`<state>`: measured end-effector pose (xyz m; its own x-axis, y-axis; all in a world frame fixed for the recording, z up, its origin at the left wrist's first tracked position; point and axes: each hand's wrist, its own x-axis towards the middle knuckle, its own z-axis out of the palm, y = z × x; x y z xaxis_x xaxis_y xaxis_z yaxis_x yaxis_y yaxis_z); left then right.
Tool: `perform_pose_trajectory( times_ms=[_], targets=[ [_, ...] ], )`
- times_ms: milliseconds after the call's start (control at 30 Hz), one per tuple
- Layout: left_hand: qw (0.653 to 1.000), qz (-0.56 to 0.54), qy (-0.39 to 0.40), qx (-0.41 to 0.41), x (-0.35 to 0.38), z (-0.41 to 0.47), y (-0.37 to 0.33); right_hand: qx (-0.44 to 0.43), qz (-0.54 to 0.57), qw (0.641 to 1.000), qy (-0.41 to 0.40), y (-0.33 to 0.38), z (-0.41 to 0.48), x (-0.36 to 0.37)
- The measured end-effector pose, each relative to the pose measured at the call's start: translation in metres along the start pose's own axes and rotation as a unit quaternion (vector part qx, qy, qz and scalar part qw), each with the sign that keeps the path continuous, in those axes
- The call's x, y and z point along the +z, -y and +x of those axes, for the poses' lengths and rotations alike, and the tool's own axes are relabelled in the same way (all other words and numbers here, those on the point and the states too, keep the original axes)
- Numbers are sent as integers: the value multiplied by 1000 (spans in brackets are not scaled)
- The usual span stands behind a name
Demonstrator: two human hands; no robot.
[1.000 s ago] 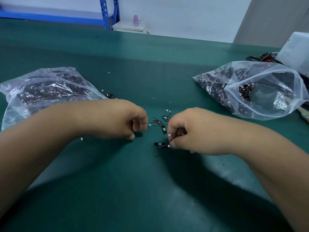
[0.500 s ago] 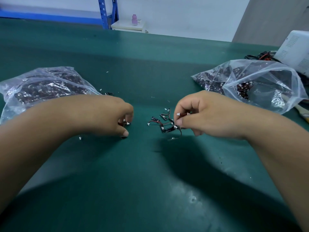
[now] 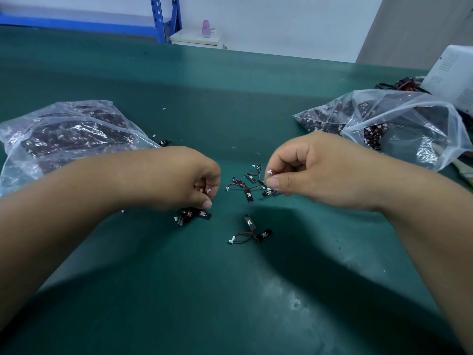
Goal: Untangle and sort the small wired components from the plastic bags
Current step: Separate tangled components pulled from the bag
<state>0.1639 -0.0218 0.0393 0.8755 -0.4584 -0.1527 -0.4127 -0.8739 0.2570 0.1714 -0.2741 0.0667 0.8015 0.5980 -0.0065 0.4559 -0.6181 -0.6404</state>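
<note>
Cluster: the wired components [image 3: 252,187] lie on the green mat [image 3: 230,290] between the two hands, black tabs and red-black leads crossing one another. The cluster's right end runs up under the right hand.
Right hand: the right hand [image 3: 302,172] pinches one white connector [image 3: 269,172] between thumb and forefinger, raised a little over the cluster. A second ago it was low on the mat, nearly touching the other hand.
Left hand: the left hand [image 3: 189,180] has its fingers curled round a couple of white plugs [image 3: 205,197]. How many pieces it holds cannot be told.
Change: the hands have drawn apart. A freed pair [image 3: 249,231] now lies alone nearer the camera, clear of the cluster. A small heap [image 3: 194,216] also shows just under the left thumb, where the hand covered the mat before.
Meaning: the knot seems to be coming apart a piece or two at a time, with a sorted heap starting on the left — but this looks like an early stage.
Bags: the left bag [image 3: 64,139] lies flat and full. The right bag [image 3: 399,129] gapes open with more wired pieces inside — both well apart from the hands.
Beyond: a white device [image 3: 455,73] sits behind the right bag, and a pink bottle [image 3: 205,28] stands by the blue shelving [image 3: 163,19].
</note>
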Motion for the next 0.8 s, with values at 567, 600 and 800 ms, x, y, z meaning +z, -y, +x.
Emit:
perform_pose_trajectory(
  times_ms=[567,600,800],
  targets=[
    [995,-58,-68,33,-1,-1,-12,19,-84,996,-29,-5,2,5],
    [995,-62,-71,34,-1,-1,-14,19,-85,996,-33,-5,2,6],
    [989,-116,-89,36,-5,-4,-23,-13,-110,994,-20,6,6,33]
  ],
)
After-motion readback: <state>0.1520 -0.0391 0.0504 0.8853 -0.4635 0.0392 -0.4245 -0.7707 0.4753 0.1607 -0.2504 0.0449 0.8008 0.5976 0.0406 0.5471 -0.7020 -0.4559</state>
